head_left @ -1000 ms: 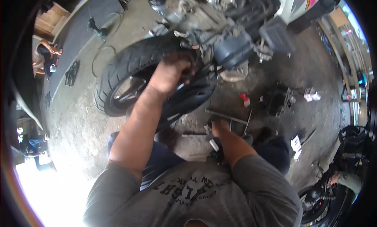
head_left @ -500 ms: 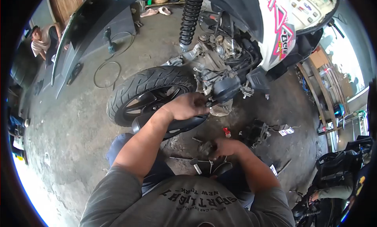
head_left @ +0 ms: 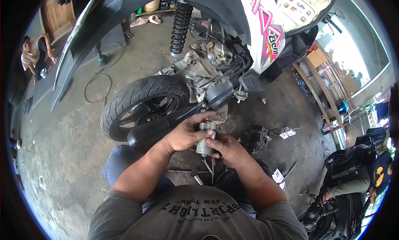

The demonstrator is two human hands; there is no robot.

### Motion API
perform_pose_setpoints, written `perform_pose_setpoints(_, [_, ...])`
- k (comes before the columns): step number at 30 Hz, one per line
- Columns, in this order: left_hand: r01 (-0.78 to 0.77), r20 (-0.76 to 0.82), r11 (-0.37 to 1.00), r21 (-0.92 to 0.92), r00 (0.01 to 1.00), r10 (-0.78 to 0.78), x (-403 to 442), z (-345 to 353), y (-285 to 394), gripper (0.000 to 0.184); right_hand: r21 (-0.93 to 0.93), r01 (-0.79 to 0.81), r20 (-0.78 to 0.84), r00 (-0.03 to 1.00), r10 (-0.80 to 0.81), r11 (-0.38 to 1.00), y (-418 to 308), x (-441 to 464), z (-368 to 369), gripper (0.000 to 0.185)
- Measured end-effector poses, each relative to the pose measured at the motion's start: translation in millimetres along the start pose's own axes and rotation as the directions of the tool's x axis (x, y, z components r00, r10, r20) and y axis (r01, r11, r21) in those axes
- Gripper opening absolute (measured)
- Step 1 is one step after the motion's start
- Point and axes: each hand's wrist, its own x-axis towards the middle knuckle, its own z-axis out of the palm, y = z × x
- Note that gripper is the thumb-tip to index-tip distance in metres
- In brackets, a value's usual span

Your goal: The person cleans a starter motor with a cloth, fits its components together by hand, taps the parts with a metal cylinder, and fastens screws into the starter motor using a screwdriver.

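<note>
A grey metal cylinder with a lugged end, which looks like a starter motor (head_left: 205, 145), is held upright between both hands. My left hand (head_left: 185, 135) grips its upper part, thumb across the front and index finger stretched out above. My right hand (head_left: 227, 150) closes on the lower right side, with its thumb against the casing. Just beyond the hands lie the black exhaust muffler (head_left: 160, 126) and the scooter's rear wheel (head_left: 143, 105). The exposed engine (head_left: 208, 76) is farther forward. Below the motor, spanners (head_left: 209, 167) and a hammer-like tool (head_left: 195, 176) are on the floor.
A dark engine part (head_left: 255, 138) sits on the floor at right, near a white printed packet (head_left: 286, 133). Wooden shelving (head_left: 318, 88) stands farther right. Another motorcycle (head_left: 332, 198) and people are at lower right. Someone (head_left: 38, 55) crouches at far left.
My left hand has come back from beside the engine to the motor. My right hand has risen from near the floor with the part. The view has shifted, moving the scooter left.
</note>
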Motion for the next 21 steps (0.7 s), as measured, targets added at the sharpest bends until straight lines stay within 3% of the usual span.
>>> perform_pose_setpoints(3, [0.09,-0.114,0.875,-0.476,0.98,-0.163,2.5,1.7,-13.9,0.046,0.271,0.005,-0.063,0.998,0.012,0.963,-1.6,3.2,-3.2,0.02])
perform_pose_setpoints(4, [0.08,-0.119,0.875,-0.477,0.981,-0.154,3.6,1.9,-13.8,0.046,0.262,0.005,-0.059,0.998,0.011,0.965,-4.9,5.2,-2.9,0.02])
perform_pose_setpoints(8, [0.112,-0.138,0.636,-0.764,0.934,-0.33,4.9,7.5,-13.2,0.03,0.324,0.256,-0.416,0.903,-0.106,0.911,-16.3,7.4,-5.3,0.016])
perform_pose_setpoints(14, [0.139,-0.215,0.697,-0.704,0.893,-0.396,1.7,4.0,-15.3,0.026,0.21,0.226,-0.345,0.928,-0.145,0.951,-40.9,5.8,-0.7,0.015])
perform_pose_setpoints(18, [0.092,-0.211,0.682,-0.725,0.914,-0.348,0.2,6.5,-10.8,0.024,0.021,0.097,-0.183,0.979,-0.092,0.995,-34.2,17.8,-17.2,0.017])
perform_pose_setpoints(21, [0.074,-0.221,0.706,-0.704,0.922,-0.316,-1.3,7.3,-7.3,0.023,0.172,0.094,-0.176,0.982,-0.064,0.981,-35.6,21.5,-14.0,0.018])
